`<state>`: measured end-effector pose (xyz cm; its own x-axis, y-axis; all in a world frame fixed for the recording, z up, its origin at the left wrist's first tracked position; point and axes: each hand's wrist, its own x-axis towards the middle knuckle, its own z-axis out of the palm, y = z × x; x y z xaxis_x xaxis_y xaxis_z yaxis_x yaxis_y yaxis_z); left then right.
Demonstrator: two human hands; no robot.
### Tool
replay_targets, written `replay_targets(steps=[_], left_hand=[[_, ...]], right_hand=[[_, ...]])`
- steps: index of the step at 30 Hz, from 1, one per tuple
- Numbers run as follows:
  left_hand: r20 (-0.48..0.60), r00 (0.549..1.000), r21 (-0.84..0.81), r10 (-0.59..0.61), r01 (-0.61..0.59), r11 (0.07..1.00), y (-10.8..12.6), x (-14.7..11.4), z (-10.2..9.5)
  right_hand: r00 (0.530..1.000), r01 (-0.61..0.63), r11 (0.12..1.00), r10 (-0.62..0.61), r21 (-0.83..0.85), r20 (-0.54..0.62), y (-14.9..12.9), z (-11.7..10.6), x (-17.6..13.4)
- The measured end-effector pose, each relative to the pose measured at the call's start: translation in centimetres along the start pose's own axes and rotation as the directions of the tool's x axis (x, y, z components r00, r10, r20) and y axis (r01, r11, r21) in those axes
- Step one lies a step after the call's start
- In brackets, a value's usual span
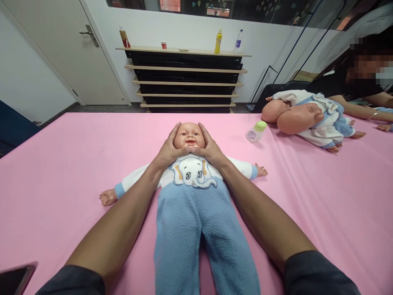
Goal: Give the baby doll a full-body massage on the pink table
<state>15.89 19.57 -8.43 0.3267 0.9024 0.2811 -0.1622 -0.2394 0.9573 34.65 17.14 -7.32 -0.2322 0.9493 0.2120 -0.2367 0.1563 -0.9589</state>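
While supine, doll head (190, 138) btwn L/R fingers (175, 133)

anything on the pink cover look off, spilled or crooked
Nothing looks spilled or damaged. The untidy spot is at the right, where two dolls lie overlapping. The white bottle near them looks tilted, though the wide view may exaggerate that. The doll whose head the left hand and right hand cup lies straight, face up.

The left hand (168, 152) and right hand (212, 151) faced each other, cupped, thumbs (184, 151) close together between them, fingers (175, 133) pointing forward, as bare forearms (123, 227) spread apart behind the wrists (158, 164).
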Motion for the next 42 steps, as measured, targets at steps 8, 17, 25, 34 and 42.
replay_targets(steps=[8,17,25,34,42], left_hand=[[0.052,0.998,-0.169,-0.025,0.034,0.985,0.2,-0.1,0.1],[0.055,0.998,-0.258,-0.036,0.049,0.965,0.1,0.0,0.1],[0.064,0.997,-0.18,-0.04,0.051,0.982,0.3,-0.3,-0.1],[0.086,0.995,-0.332,-0.058,0.083,0.94,0.3,0.0,-0.5],[0.039,0.999,-0.075,-0.002,0.005,0.997,0.1,-0.3,-0.1]], right_hand=[[0.997,-0.03,0.979,0.016,0.204,0.07,0.3,-0.3,0.3],[0.999,-0.039,0.975,0.036,0.217,0.017,0.0,-0.1,0.2],[1.0,-0.024,0.991,0.022,0.132,0.014,0.0,0.1,-0.1],[0.999,-0.048,0.956,0.039,0.291,0.036,0.1,-0.7,0.5],[1.0,0.016,0.998,-0.015,0.055,-0.016,0.0,0.0,-0.2]])
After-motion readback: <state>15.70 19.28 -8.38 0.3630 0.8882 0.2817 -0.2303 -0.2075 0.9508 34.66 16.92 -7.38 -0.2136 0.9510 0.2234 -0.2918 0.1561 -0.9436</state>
